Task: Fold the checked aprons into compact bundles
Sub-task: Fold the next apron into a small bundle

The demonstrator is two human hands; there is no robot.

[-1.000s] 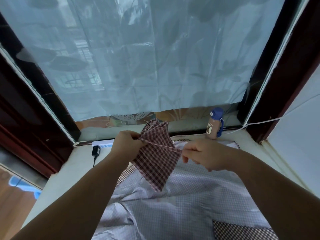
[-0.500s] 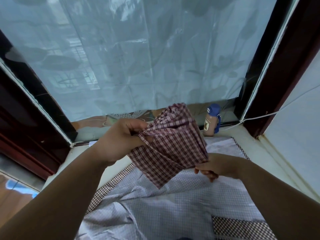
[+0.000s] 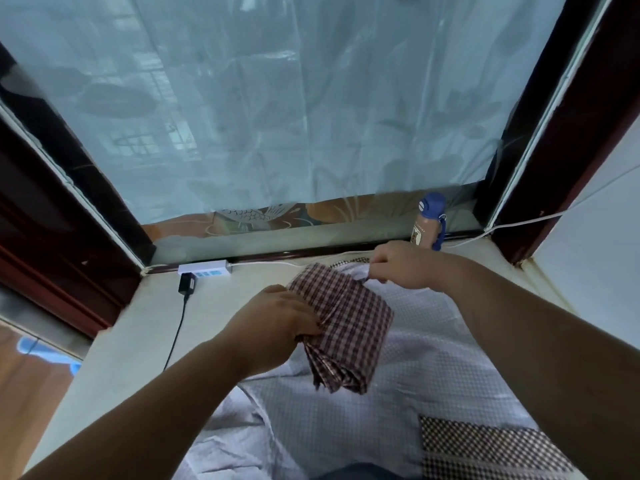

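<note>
Left hand (image 3: 273, 323) is clamped on the near-left edge of the red checked apron (image 3: 349, 323), fingers curled over the cloth and bunching it. Right hand (image 3: 405, 266) is up at the far-right corner of that same apron, fingers tucked in tight and pinching there; what sits between the fingertips is too small to make out. So the apron runs between the two hands, folded into a thick oblong wad, layered edges showing at its near end, tilted from far-left to near-right. I can't tell whether it rests on the cloth below or hangs just over it.

Under the red checked apron and spreading out toward the person lies a pale fine-checked apron (image 3: 433, 368), rumpled, with a dark checked pocket patch (image 3: 485, 448) well to the near-right of the wad. Left of the red checked apron, bare ledge (image 3: 138, 323), and a black cable (image 3: 175, 337) running up to a black plug (image 3: 187, 284) and a white power strip (image 3: 204, 268) at the far-left. Beyond the wad's far-right corner, just past the right hand, a bottle with a blue cap (image 3: 427, 223) stands upright. Behind it all, a pale sheer curtain (image 3: 311, 98).
</note>
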